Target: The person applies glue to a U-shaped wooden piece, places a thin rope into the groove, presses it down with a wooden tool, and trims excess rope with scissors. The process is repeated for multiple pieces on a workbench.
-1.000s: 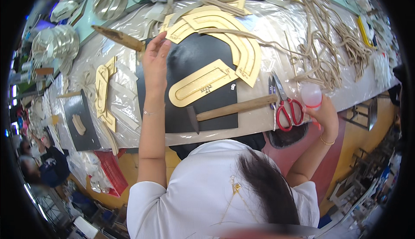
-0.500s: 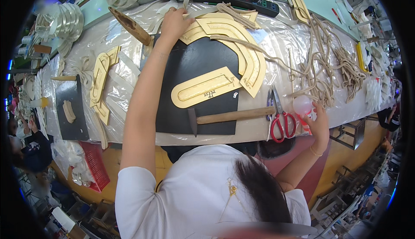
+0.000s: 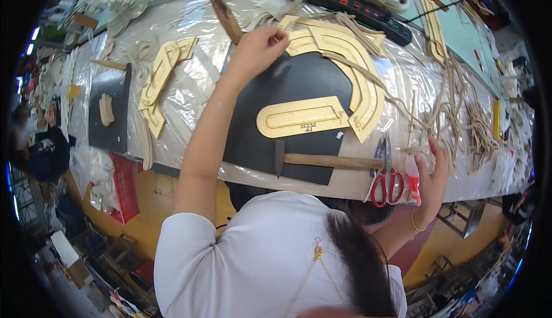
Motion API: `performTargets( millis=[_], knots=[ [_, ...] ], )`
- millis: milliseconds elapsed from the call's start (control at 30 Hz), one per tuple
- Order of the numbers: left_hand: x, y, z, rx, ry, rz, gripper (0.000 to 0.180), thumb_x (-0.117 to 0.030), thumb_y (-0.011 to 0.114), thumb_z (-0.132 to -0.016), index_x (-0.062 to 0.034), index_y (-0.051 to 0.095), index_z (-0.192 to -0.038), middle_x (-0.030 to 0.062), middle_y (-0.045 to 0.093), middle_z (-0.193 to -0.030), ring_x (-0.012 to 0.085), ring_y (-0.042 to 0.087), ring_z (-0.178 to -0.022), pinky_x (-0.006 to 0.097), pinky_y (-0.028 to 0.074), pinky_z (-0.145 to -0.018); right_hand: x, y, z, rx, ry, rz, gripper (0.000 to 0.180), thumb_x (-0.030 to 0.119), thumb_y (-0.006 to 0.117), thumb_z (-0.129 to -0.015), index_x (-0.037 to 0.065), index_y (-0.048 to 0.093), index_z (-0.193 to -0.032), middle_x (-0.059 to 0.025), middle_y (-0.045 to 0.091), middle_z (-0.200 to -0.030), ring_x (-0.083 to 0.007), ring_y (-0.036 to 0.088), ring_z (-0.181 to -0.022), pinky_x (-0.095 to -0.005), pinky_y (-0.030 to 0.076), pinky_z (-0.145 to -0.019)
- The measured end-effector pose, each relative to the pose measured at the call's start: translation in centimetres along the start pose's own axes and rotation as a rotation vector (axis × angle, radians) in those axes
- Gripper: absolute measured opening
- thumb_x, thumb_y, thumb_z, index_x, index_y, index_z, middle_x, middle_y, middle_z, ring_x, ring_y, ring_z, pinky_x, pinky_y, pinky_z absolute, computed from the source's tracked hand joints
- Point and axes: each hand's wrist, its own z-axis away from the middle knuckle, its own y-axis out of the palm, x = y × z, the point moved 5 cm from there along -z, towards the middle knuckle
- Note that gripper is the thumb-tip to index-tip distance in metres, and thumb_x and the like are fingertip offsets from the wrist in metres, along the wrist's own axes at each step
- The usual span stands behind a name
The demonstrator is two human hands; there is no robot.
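Observation:
My left hand (image 3: 260, 50) is over the far left of the black mat (image 3: 247, 111), fingers curled together beside the end of pale yellow curved templates (image 3: 345, 45). Whatever it pinches, if anything, is hidden. My right hand (image 3: 432, 183) has its fingers apart by the table's front right, next to a small clear round bottle (image 3: 411, 165) with a red-and-white part. Red-handled scissors (image 3: 386, 181) lie just left of it. On the mat rest a rounded, slotted yellow template (image 3: 299, 117) and a hammer (image 3: 333, 160), its handle pointing right.
Tangled beige cord (image 3: 454, 108) spreads over the right side. A power strip (image 3: 356, 10) runs along the back. A wooden spike (image 3: 223, 13) stands beyond my left hand. More templates (image 3: 161, 79) and a smaller black board (image 3: 109, 111) lie at left, above a red basket (image 3: 125, 188).
My left hand has come back from the pale strip by the power strip toward the templates' near end. My right hand has moved slightly nearer me, away from the bottle. The view has shifted.

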Motion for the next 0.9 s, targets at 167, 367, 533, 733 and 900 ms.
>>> performTargets(
  millis=[167,367,533,733,900],
  knots=[
    [9.1,-10.7,5.4,-0.026,-0.437,-0.364,0.027,-0.023,0.073,-0.084,-0.0058,0.075,-0.105,0.0147,0.075,-0.096,0.0312,0.072,-0.09,0.039,0.055,-0.082,2.3,1.3,-0.9,0.023,-0.028,0.083,0.043,0.016,0.073,-0.089,0.004,0.061,-0.128,-0.0155,0.06,-0.122,-0.0326,0.057,-0.115,-0.0387,0.044,-0.099],
    [15.7,-13.7,2.5,-0.28,-0.422,-0.546,0.031,-0.021,0.08,-0.077,-0.0015,0.074,-0.1,0.0215,0.073,-0.091,0.035,0.071,-0.087,0.044,0.054,-0.081,6.0,3.0,-1.3,0.072,-0.139,0.046,0.042,0.016,0.074,-0.087,0.006,0.063,-0.127,-0.0135,0.062,-0.119,-0.0312,0.061,-0.106,-0.0368,0.048,-0.088],
    [16.6,-12.6,1.2,-0.138,-0.603,-0.496,0.026,-0.017,0.082,-0.074,-0.0015,0.072,-0.092,0.0215,0.073,-0.092,0.0362,0.071,-0.088,0.043,0.054,-0.081,7.2,2.5,-0.7,0.049,-0.169,-0.009,0.041,0.016,0.075,-0.086,0.006,0.064,-0.125,-0.013,0.064,-0.114,-0.0301,0.063,-0.102,-0.0367,0.049,-0.083],
    [16.8,-12.3,1.3,-0.2,-0.49,-0.487,0.017,-0.016,0.08,-0.075,-0.0058,0.074,-0.088,0.0178,0.074,-0.09,0.0351,0.071,-0.088,0.043,0.055,-0.079,7.7,2.8,-1.0,0.071,-0.184,0.04,0.041,0.016,0.076,-0.086,0.004,0.064,-0.123,-0.0142,0.064,-0.112,-0.033,0.063,-0.102,-0.0383,0.049,-0.086],
    [17.9,-12.5,1.0,-0.116,-0.527,-0.439,0.016,-0.015,0.077,-0.076,-0.007,0.074,-0.09,0.0174,0.074,-0.091,0.0346,0.071,-0.089,0.042,0.055,-0.08,9.5,3.8,-1.5,0.125,-0.205,-0.06,0.04,0.014,0.075,-0.086,0.003,0.064,-0.123,-0.0154,0.064,-0.11,-0.0346,0.062,-0.1,-0.0394,0.049,-0.086]
  ],
)
